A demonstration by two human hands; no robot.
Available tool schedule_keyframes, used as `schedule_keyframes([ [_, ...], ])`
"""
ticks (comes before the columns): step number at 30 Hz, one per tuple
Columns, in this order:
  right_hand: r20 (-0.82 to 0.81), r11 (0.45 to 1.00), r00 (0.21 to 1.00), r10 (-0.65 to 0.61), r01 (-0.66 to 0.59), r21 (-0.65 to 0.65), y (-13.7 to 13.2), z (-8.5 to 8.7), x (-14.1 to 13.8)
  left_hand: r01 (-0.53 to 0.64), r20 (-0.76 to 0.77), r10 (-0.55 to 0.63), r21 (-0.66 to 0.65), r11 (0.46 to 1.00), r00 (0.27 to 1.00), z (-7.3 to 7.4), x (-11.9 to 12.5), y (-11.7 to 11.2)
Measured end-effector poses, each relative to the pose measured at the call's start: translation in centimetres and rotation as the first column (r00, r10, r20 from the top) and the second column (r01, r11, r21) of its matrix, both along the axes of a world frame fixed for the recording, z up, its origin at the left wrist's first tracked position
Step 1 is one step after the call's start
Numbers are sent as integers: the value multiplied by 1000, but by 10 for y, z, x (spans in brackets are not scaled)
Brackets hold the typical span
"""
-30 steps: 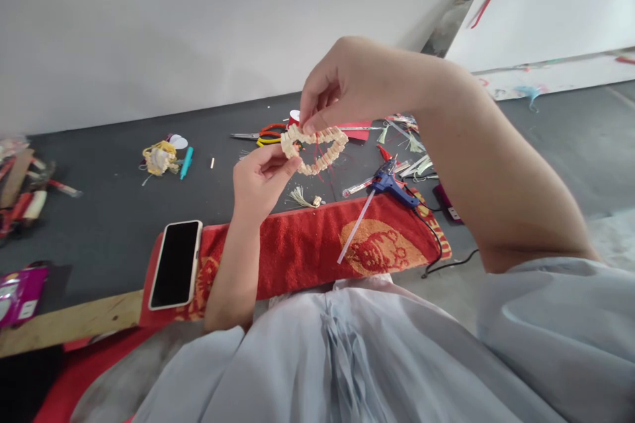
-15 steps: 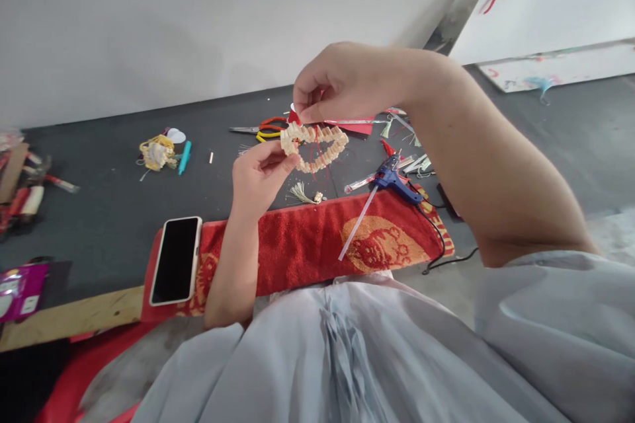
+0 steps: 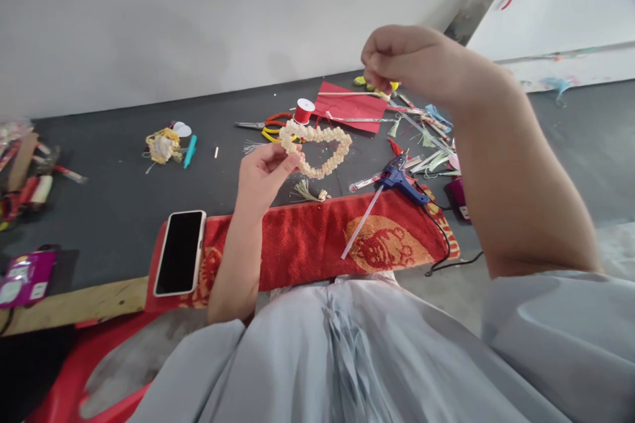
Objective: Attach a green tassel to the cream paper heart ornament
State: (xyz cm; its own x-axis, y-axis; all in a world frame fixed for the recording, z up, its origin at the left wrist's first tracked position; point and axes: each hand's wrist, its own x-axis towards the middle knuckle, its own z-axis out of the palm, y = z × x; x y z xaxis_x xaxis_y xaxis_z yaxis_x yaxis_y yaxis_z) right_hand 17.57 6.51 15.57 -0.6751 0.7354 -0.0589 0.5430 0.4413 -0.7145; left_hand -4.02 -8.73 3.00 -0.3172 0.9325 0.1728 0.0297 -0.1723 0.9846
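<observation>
My left hand (image 3: pixel 262 175) pinches the left lobe of a cream heart-shaped beaded ring (image 3: pixel 317 149) and holds it up above the dark floor. My right hand (image 3: pixel 401 63) is raised to the right of the ring, fingers pinched together. What they hold is too thin to name; it may be a thread running from the ring. A red thread spool (image 3: pixel 303 110) stands just behind the ring.
A black phone (image 3: pixel 180 260) lies on a red towel (image 3: pixel 307 238) in front of me. A blue glue gun (image 3: pixel 399 180) with its cord, scissors (image 3: pixel 262 125), red paper (image 3: pixel 350 106), tassels and scraps lie beyond. A yellow bundle (image 3: pixel 161 145) and teal pen lie left.
My right hand has let go of the ring's top and risen up and to the right. The left hand keeps the ring in nearly the same place.
</observation>
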Motion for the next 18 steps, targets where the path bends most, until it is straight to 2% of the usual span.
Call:
schedule_keyframes([
  [3,-98,989,988,-122,113,-92,1,-9,5,13,14,-12,-18,1000,1000,-1,0,-1],
  [7,-201,982,970,-140,110,-153,8,-21,8,9,52,-9,-16,1000,999,0,0,-3],
  [10,-345,979,922,-175,126,-160,13,-26,10,19,34,-19,3,1000,999,-1,-1,-5],
  [15,-616,957,737,-279,164,-238,3,-15,5,12,-64,-11,12,1000,998,-5,-4,-7],
  [18,-664,959,705,-249,84,-271,-11,-2,1,3,-138,1,27,1000,990,-7,-5,-7],
])
